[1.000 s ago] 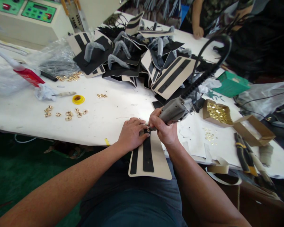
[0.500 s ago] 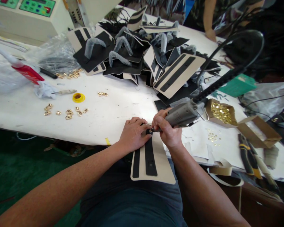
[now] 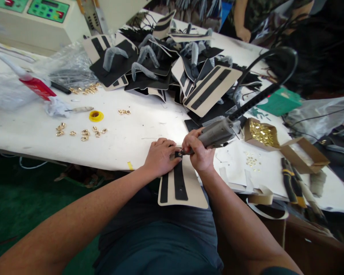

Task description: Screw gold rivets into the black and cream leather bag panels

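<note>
My right hand (image 3: pixel 200 152) is wrapped round the front of a grey corded power tool (image 3: pixel 218 133), whose tip meets a black strip near the table edge. That strip lies on a beige panel (image 3: pixel 194 183) with two black strips, its lower end overhanging my lap. My left hand (image 3: pixel 162 158) presses on the panel's upper end, thumb and fingertips on either side of the black strip, close to the tool's tip. A small metal piece shows at the tip; its details are too small to tell.
Black and beige panels with wrapped handles (image 3: pixel 157 61) are heaped at the back. Gold clasps (image 3: pixel 85 133), yellow tape (image 3: pixel 96 116) and a red bottle (image 3: pixel 37 88) lie left. Rightward are a box of gold pieces (image 3: pixel 260 133), pliers (image 3: pixel 289 181) and a green box (image 3: pixel 283 101). Another person's hand (image 3: pixel 243 34) is behind.
The view has shifted slightly. The tool's rear and its cable have swung a little left and down, and the panel's lower end sits higher. Both hands keep their holds.
</note>
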Motion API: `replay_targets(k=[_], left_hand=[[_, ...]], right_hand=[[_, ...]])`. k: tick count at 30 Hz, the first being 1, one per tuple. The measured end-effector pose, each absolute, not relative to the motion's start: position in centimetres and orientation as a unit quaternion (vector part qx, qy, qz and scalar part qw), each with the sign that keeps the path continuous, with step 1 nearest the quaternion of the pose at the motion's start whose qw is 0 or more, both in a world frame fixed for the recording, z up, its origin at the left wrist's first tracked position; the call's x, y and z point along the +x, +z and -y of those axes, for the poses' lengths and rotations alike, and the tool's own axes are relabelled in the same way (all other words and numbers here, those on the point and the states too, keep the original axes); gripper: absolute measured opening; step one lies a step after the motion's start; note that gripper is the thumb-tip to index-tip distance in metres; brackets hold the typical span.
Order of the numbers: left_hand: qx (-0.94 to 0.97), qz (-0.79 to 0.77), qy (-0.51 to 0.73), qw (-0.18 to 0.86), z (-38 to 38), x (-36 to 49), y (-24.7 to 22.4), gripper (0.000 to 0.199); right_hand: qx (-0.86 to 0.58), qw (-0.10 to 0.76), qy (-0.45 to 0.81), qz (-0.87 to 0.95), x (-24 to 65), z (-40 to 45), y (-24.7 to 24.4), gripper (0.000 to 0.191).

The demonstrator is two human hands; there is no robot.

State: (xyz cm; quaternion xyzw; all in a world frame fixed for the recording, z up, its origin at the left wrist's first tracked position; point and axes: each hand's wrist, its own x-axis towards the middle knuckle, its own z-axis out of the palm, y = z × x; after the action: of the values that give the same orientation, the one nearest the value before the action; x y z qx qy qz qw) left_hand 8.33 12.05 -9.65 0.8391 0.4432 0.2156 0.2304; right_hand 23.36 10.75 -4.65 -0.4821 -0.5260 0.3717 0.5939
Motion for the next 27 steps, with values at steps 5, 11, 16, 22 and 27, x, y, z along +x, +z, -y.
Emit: replay_targets(k=[5, 11, 16, 22, 27], left_hand=[[0.840, -0.442, 0.223, 0.223, -11.9, 8.3, -9.9, 0.030], [0.839, -0.446, 0.224, 0.216, -11.9, 8.4, -9.8, 0.028], [0.841, -0.447, 0.210, 0.219, -11.8, 8.4, -9.5, 0.029], [0.844, -0.456, 0.187, 0.212, -11.7, 8.7, -8.9, 0.027], [0.847, -0.454, 0.163, 0.223, -11.7, 9.0, -8.1, 0.027]], right_hand=[[-0.474, 0.620, 0.343, 0.523, 22.9, -10.5, -4.3, 0.033], [-0.476, 0.631, 0.361, 0.495, 22.9, -10.7, -4.2, 0.032], [-0.483, 0.638, 0.363, 0.477, 22.6, -10.6, -3.9, 0.032], [-0.487, 0.585, 0.394, 0.515, 23.5, -10.3, -3.7, 0.041], [-0.476, 0.591, 0.392, 0.520, 24.2, -10.1, -3.4, 0.045]])
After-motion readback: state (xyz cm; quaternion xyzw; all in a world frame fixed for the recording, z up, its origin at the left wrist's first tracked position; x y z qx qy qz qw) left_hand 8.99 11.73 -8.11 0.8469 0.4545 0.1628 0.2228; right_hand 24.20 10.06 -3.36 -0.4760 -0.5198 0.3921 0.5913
